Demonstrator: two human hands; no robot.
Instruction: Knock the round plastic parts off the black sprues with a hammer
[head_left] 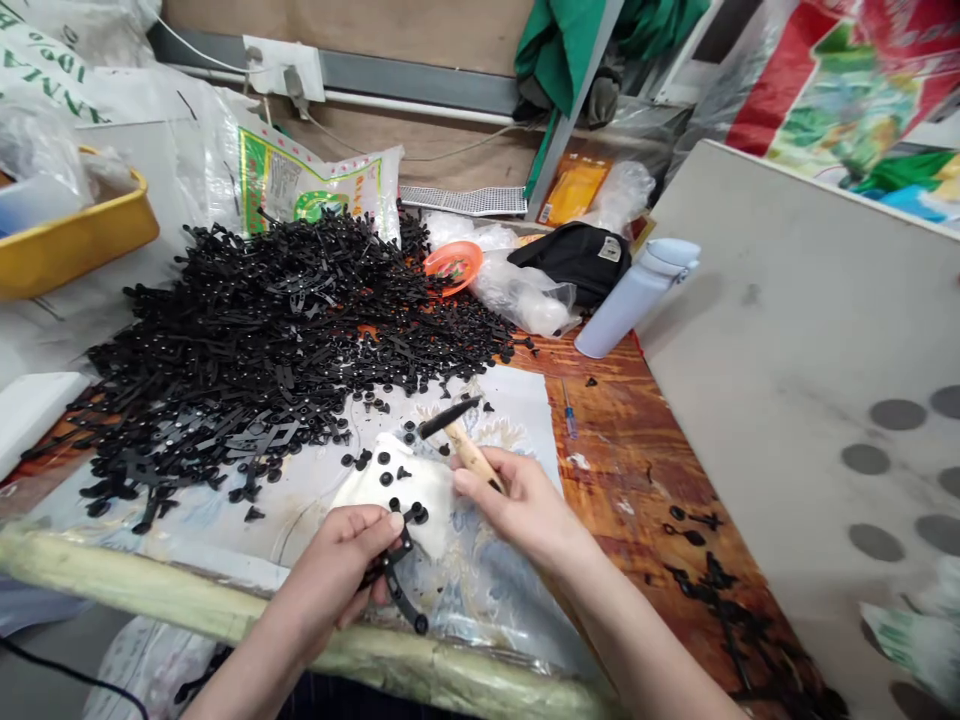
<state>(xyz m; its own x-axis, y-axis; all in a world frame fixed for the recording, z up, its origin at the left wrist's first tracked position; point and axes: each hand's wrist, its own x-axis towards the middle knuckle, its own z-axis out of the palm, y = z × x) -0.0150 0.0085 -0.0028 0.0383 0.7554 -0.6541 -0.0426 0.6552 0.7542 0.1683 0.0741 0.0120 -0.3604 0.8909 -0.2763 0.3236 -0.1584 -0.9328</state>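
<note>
Pinched in my left hand (346, 560) is a black jointed plastic piece (405, 590) with round knobs at its ends, held over the near part of the table. My right hand (521, 500) grips the light wooden handle of a small hammer (469, 450), its black head (448, 416) raised to the upper left. Beneath both hands lies a white cloth pad (431, 500) with several small black round caps (385, 458) on it. A large heap of black plastic parts (247, 310) spreads behind and to the left.
A pale blue bottle (637, 300) stands at the back right beside a black pouch (574, 258). An orange dish (454, 266) sits by the heap. A small screwdriver (570, 415) and loose black parts (724, 600) lie to the right. A grey panel (795, 330) borders the table.
</note>
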